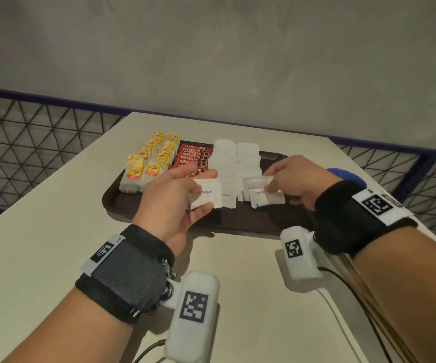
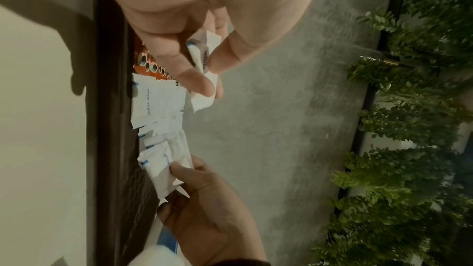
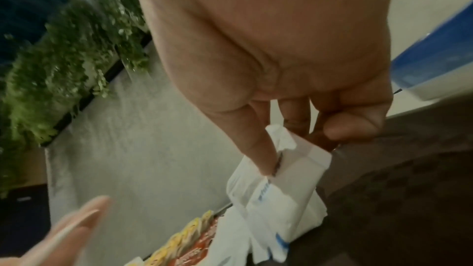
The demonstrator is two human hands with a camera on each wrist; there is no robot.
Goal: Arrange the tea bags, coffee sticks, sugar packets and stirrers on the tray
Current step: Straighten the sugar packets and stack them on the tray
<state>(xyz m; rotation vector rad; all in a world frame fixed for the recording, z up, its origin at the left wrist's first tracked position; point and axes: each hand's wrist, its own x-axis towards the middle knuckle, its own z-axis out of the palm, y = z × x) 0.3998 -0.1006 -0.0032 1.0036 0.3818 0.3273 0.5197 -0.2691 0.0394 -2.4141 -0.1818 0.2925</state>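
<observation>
1. A dark brown tray (image 1: 122, 205) lies across the middle of the head view on a pale table (image 1: 41, 244). In it, from left to right, stand two rows of yellow-tagged tea bags (image 1: 150, 158), a fanned row of red coffee sticks (image 1: 190, 157), then two rows of white sugar packets (image 1: 235, 155) running toward the upper centre of the frame.
2. The left hand (image 1: 175, 197), at centre frame over the tray's near part, pinches a small bundle of sugar packets (image 1: 206, 196) between thumb and fingers; the left wrist view shows the thumb tip and forefinger closed on the white paper.
3. The right hand (image 1: 295, 179), right of centre, pinches another clutch of packets (image 1: 264, 196) with fingers curled down; their lower edges are at the near end of the right sugar row, but whether they touch the tray floor cannot be told.
4. The two hands are apart, with the near end of the left sugar row between them.
5. A blue-and-white object (image 1: 348, 176) shows just behind the right wrist, at the tray's right edge; what it is cannot be told.
6. A mesh fence (image 1: 28, 142) with a blue rail and a grey wall (image 1: 211, 48) fill the upper frame. No stirrers can be made out.
</observation>
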